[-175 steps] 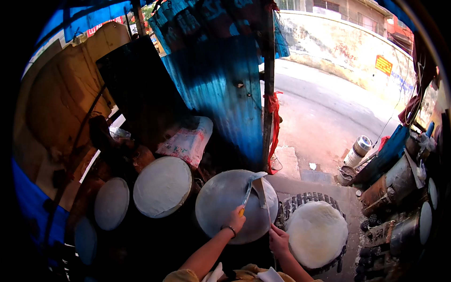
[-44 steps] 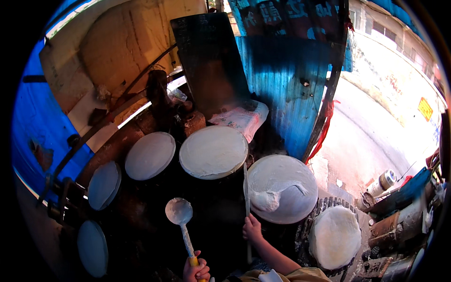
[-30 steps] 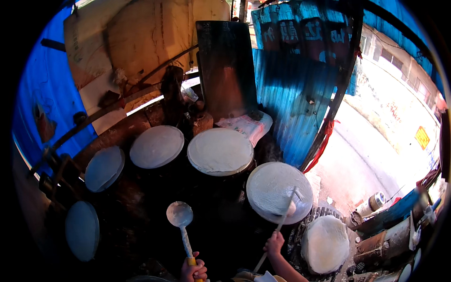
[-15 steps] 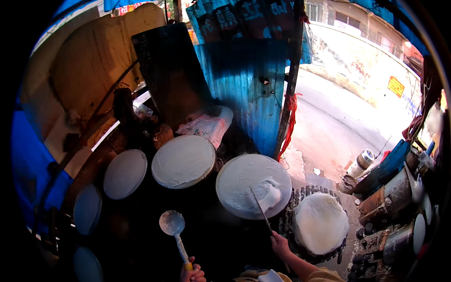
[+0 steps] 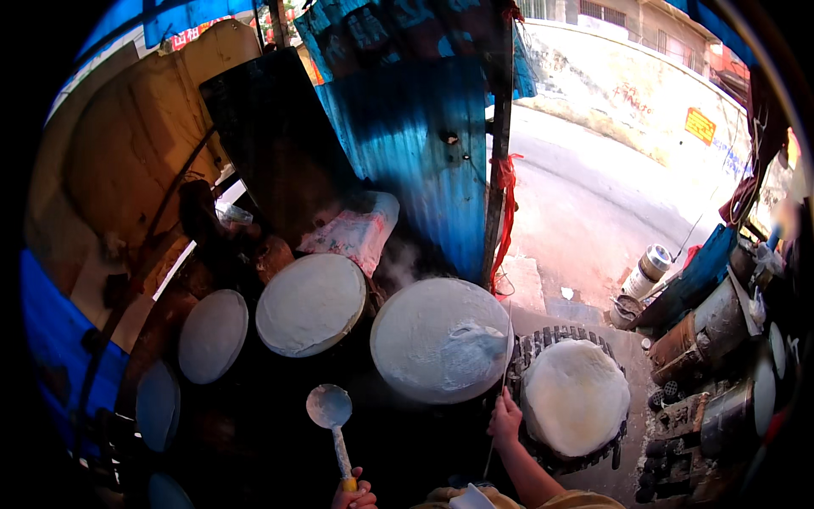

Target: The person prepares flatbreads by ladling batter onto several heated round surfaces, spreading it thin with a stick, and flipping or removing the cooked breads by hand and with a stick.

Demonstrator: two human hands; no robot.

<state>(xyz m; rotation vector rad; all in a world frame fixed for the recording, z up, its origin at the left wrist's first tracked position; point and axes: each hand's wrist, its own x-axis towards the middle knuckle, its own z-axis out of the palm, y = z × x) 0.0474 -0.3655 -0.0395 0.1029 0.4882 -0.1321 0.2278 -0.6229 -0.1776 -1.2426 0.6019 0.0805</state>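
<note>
My left hand (image 5: 356, 492) is closed round the yellow-ended handle of a ladle (image 5: 329, 406), whose bowl is coated white. In my right hand (image 5: 506, 416) is a long, thin, blade-like tool (image 5: 510, 343), seen nearly edge-on. It stands almost upright at the right rim of a round griddle covered with a white, batter-like layer (image 5: 424, 339). A rough, brighter white patch (image 5: 475, 348) shows on that layer's right half. Right of my right hand, a thick white round of flatbread or pancakes (image 5: 575, 397) rests on a dark slatted rack (image 5: 617, 445).
More white-topped rounds, one large (image 5: 311, 305) and one smaller (image 5: 214, 337), curve away to the left. Behind them are a plastic bag (image 5: 360, 233) and a blue corrugated sheet (image 5: 424, 144). Metal drums (image 5: 716, 327) stand at the right. Steam rises behind the middle griddle.
My right hand has swung the thin tool from across the white layer to its right rim, nearly upright. The raised white fold now lies flatter. My left hand still holds the ladle; the view has shifted.
</note>
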